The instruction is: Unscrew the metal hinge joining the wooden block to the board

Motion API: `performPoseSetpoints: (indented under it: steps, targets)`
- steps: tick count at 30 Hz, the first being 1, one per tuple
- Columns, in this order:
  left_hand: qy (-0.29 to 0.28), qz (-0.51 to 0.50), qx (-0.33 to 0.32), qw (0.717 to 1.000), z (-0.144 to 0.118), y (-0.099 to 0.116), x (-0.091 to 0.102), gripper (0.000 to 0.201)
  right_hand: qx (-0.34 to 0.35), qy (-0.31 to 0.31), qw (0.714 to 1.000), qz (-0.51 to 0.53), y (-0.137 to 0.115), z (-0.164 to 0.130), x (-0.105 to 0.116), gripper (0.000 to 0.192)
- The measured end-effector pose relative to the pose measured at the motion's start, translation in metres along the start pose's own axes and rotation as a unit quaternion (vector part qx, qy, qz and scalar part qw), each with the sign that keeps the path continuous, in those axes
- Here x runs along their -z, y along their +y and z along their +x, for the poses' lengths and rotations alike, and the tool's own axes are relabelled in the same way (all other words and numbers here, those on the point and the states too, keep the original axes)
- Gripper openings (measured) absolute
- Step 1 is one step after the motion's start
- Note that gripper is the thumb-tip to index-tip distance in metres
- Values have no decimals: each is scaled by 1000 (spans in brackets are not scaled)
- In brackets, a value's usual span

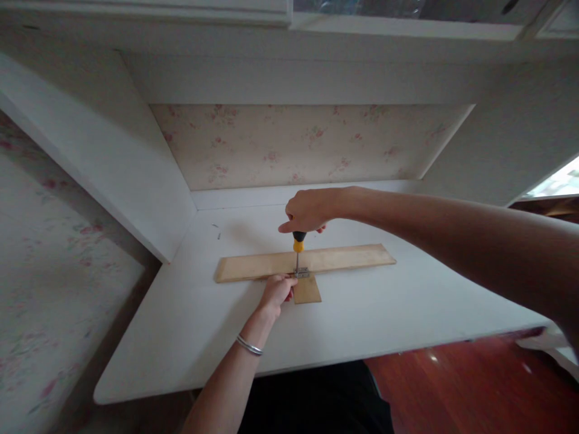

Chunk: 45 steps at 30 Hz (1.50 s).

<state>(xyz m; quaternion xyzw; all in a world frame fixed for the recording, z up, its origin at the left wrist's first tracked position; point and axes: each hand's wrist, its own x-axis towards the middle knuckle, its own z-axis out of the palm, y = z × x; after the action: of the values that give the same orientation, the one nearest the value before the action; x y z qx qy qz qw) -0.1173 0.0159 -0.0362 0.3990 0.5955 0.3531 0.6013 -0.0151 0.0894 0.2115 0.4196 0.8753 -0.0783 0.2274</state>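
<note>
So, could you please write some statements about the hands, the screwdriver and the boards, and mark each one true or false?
1. The right hand holds the screwdriver. True.
2. The silver bracelet is on the right arm. False: it is on the left arm.
3. The screwdriver points down at the metal fitting. True.
4. The long board stands on edge. False: it lies flat on the white desk.
5. The left hand is close beside the metal fitting. True.

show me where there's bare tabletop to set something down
Bare tabletop lies right of the short board, nearer than the long board, and left of the left hand. It's crowded at the metal fitting under the screwdriver: left hand beside, right hand above.
</note>
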Motion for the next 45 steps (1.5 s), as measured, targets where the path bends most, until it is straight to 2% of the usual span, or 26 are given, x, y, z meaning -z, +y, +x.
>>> performPoseSetpoints:
  steps: [1,3,5,7,10,12,14,15,17,21,24,27,30,33,36,39,41,45]
  targets:
    - [0,1,0,1000,0,0,0,14,6,-3,1000,-2,-1,-1,0,47]
    - [2,4,1,1000,0,0,0,14,53,27,998,-18,-1,-2,1,33]
    - [4,6,2,1000,0,0,0,13,86,63,994,-28,-2,-2,0,37]
    - [4,8,3,1000,1,-1,0,13,59,52,997,-18,-1,-2,1,38]
    - [1,9,1,1000,2,-2,0,14,0,-7,1000,4,-1,-1,1,45]
    - [1,9,0,1000,3,-2,-1,14,23,-1,1000,-8,0,-1,1,39]
    - [3,9,1,1000,3,-3,-1,13,71,38,996,-37,0,-2,0,29]
    - [4,8,2,1000,3,-3,-1,13,87,55,994,-48,0,-2,0,33]
    - [6,8,3,1000,3,-3,-1,13,81,61,994,-48,0,-2,0,37]
    - [7,6,4,1000,3,-2,-1,13,9,0,1000,5,1,0,0,45]
    - [5,4,5,1000,3,-2,0,13,56,39,998,-9,2,-1,-1,34]
    - [4,5,4,1000,4,-3,0,12,93,74,992,-28,0,-3,-2,47]
    - [6,6,2,1000,4,-4,0,11,34,14,999,-5,-2,-4,0,46]
    - [6,6,3,1000,3,-2,-1,10,-9,-30,999,22,-1,-4,2,56]
    - [7,6,2,1000,2,-1,-1,11,54,29,998,-2,1,-5,1,37]
    - [5,8,1,1000,1,0,-1,14,125,72,989,-31,0,-5,-2,39]
    - [5,9,1,1000,0,1,-1,14,107,61,992,-25,-2,-3,-2,42]
    - [5,8,0,1000,-1,2,-1,13,24,3,1000,-10,-6,-1,1,53]
